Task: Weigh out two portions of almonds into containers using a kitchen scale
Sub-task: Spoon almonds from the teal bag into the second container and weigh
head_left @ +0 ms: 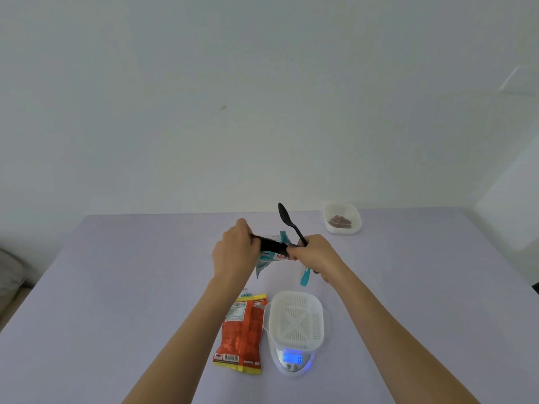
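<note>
- Above the middle of the tabletop [116,287], we hold a teal-and-white bag [269,256] in the air between both hands.
- Our left hand [233,252] has its fingers curled round one end of the bag's dark top, and our right hand [313,255] pinches the other end.
- Our right hand also grips a black spoon [291,224] by the handle, its bowl pointing up and away from us.
- Near the near edge, right of centre, stands the scale [293,361], its display lit blue, with a white perforated container [296,319] on top.
- Just beside the scale, on its left, an orange bag [243,335] lies flat, with a binder clip [245,293] at its far end.
- At the far edge, right of centre, sits a clear container [342,228] holding brown almonds [338,220].
</note>
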